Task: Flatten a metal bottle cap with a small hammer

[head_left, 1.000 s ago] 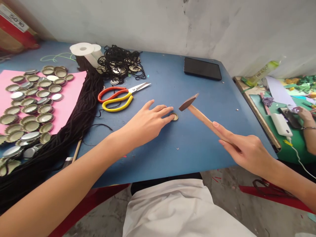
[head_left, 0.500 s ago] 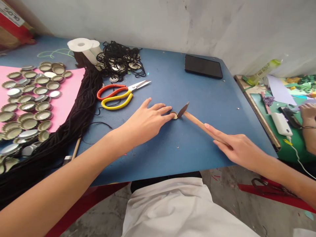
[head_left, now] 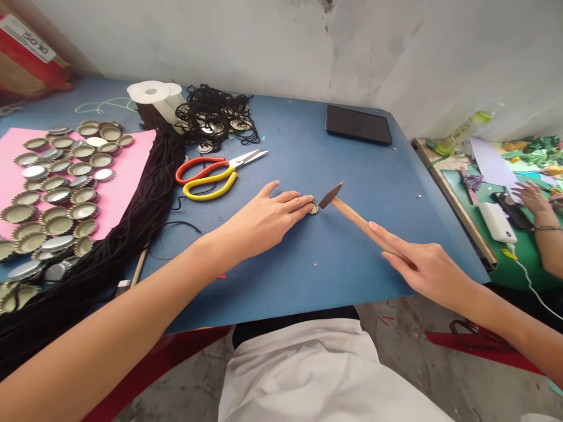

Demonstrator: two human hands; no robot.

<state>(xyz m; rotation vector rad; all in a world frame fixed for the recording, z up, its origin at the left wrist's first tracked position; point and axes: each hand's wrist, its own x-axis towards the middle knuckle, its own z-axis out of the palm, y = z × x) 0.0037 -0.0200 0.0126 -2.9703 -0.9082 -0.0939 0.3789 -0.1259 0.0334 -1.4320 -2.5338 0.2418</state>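
On the blue tabletop, a small crimped bottle cap lies under the fingertips of my left hand. Those fingers cover part of it and hold it in place; the little finger sticks out apart and my thumb is hidden. My right hand is wrapped around the wooden handle of a hammer, index finger laid along it. The dark wedge-shaped hammer head is just right of the cap, slightly apart from it. Scissors with red and yellow handles lie beyond my left hand.
Many bottle caps cover a pink sheet at left, beside a black cord bundle. White spools, tangled black cord and a phone lie farther back. Another person's hand is over a green table at right.
The hammer head has shifted slightly right and away from the cap. My left fingers stay on the cap. The view has tilted a little, and the other person's hand has moved left.
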